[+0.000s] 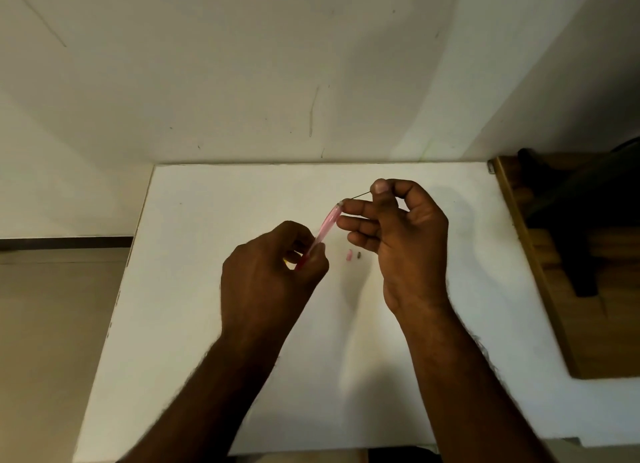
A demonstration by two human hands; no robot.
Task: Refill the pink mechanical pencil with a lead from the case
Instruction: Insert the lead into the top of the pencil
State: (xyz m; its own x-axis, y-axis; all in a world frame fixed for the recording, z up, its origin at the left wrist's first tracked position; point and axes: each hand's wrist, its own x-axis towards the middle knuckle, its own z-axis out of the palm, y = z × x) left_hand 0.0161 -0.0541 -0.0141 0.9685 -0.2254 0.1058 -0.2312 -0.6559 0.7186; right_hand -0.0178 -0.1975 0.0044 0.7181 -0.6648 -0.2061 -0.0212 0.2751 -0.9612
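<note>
My left hand [270, 272] grips the lower end of the pink mechanical pencil [327, 224], which slants up and to the right above the white table [207, 289]. My right hand [401, 227] pinches a thin dark lead [360, 195] between thumb and forefinger. The lead's left end meets the open top end of the pencil. A small pink cap [349, 255] and a tiny dark piece [359, 254] lie on the table between my hands. A yellow bit shows inside my left palm; the lead case is not clearly visible.
A white wall stands right behind the table's far edge. A wooden surface [554, 306] with a dark object on it borders the table on the right. The floor shows on the left past the table's edge.
</note>
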